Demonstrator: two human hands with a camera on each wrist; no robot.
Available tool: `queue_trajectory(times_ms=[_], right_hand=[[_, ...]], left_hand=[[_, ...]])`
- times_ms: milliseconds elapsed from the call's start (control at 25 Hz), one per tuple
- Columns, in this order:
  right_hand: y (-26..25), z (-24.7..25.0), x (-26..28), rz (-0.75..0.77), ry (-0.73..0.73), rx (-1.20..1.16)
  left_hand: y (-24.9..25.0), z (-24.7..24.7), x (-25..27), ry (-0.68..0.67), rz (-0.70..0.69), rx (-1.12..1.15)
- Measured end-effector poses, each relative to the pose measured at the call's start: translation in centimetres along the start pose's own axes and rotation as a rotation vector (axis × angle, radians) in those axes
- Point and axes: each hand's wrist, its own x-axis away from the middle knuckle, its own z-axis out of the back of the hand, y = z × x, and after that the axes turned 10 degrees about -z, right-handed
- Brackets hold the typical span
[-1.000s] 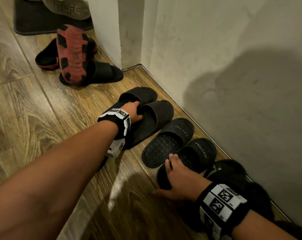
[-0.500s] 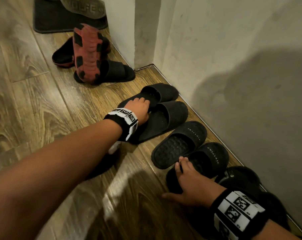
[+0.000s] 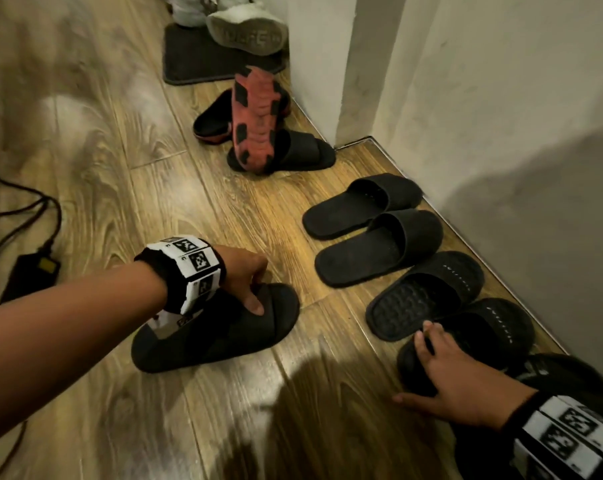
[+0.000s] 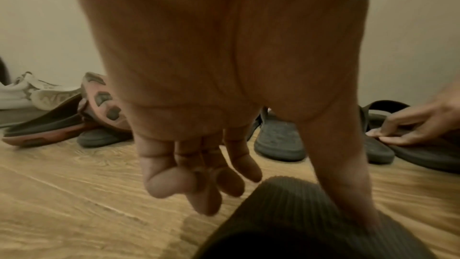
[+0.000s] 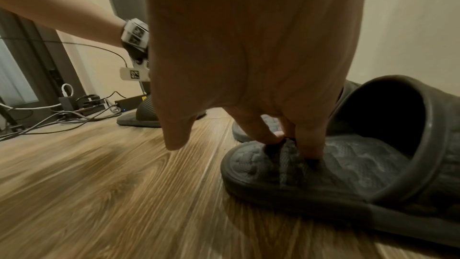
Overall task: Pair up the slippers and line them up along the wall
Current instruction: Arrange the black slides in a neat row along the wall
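A black ribbed slipper (image 3: 224,337) lies alone on the wooden floor, away from the wall (image 3: 501,133). My left hand (image 3: 255,292) is over its strap (image 4: 286,224): the thumb rests on the strap and the fingers (image 4: 204,184) hang loosely curled just clear of it. My right hand (image 3: 428,365) presses straight fingers (image 5: 308,145) on the heel of a black textured slipper (image 3: 483,327). Its mate (image 3: 428,289) lies beside it. A plain black pair (image 3: 362,206) (image 3: 383,247) stands further along the wall.
More dark footwear (image 3: 563,372) lies by my right wrist. A red-soled slipper (image 3: 255,123) lies upside down across two dark slippers (image 3: 303,150) near the wall corner. White sneakers (image 3: 244,29) sit on a dark mat (image 3: 189,60). A power adapter (image 3: 33,268) with cables lies at the left.
My left hand has let go of the plain pair by the wall and moved back to the lone ribbed slipper. The right hand stays on the textured slipper's heel.
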Motion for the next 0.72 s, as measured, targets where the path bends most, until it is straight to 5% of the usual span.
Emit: queue_trajectory(times_ms=[200,360,440,600,720], right_hand=[[-0.5,0.5,0.5,-0.013,-0.007,0.047],[-0.8,1.6,0.8,-0.051,-0.014,0.085],[-1.2,2.5,1.1,-0.09,-0.055,0.058],[-2.4,4.2,0.3,-0.113,0.027,0.056],[-3.2,4.9,-0.1,-0.13,-0.051,0.029]], left_hand=[[-4.9,0.4,3.3,0.061,0.161,0.177],[-6.9,-2.2,6.7,-0.067,0.079,0.46],[-6.1,-4.0,6.5,-0.044,0.024,0.317],[-4.1,-6.4,4.4,0.355,0.021,-0.112],[-4.4,-5.8,3.3,0.489,0.013,-0.304]])
